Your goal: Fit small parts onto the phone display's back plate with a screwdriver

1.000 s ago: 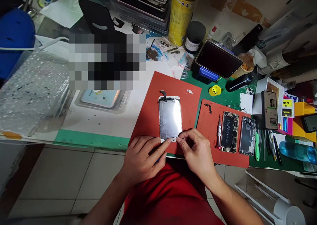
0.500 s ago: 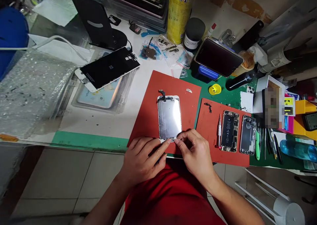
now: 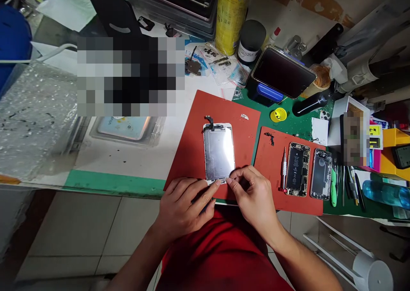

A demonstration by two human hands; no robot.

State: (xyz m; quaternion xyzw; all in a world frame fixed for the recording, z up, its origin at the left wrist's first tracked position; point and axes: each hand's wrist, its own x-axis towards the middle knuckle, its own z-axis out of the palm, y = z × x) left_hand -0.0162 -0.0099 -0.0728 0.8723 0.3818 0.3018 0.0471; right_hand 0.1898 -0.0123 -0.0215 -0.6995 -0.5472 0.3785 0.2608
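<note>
— Across the table, what takes up the room?

— Clutter fills the far side, with a yellow can and a dark tablet propped at a tilt. Nearer, a large red mat lies at an angle, its near corner reaching the table's front edge. A smaller red mat sits just beside it on the right, carrying two opened phones and a screwdriver.

— Where is the screen assembly?

— The screen assembly lies flat, metal back up, in the middle of the large mat, with bare red mat open on its left and right sides. Its near short edge is by the front edge of the table.

— And the hands?

— The left hand rests on the mat's near corner, forefinger stretched out to touch the assembly's bottom edge, a dark slim thing tucked beneath the other fingers. The right hand has its grip narrowed, thumb and forefinger pinched at that same bottom edge; what sits between them is too small to tell.
</note>
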